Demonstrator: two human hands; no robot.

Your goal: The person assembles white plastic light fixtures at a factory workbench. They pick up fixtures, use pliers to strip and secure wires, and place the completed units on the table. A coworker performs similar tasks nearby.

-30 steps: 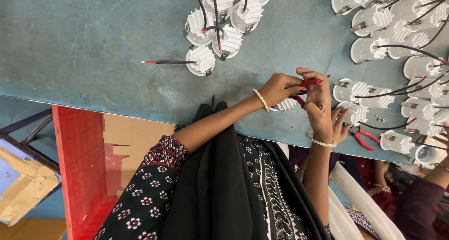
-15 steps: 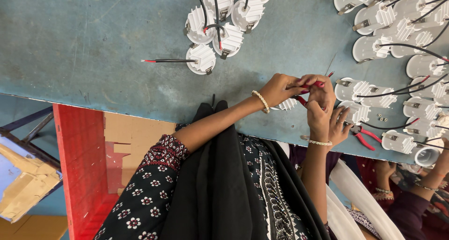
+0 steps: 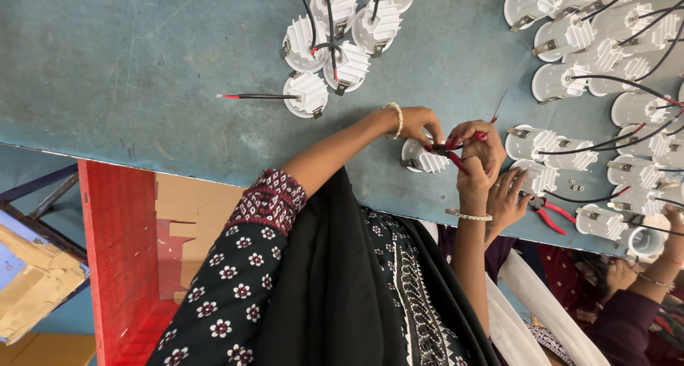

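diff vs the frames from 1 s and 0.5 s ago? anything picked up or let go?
Little changed. The left hand and right hand stay together over the white finned lamp housing, the right keeping the red-handled tool; its fingers shifted slightly. Nothing was let go. The housings on the blue-grey table stayed put.

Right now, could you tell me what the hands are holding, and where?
Left hand steadies the white finned lamp housing at its rim; right hand grips red-handled pliers by the handles.
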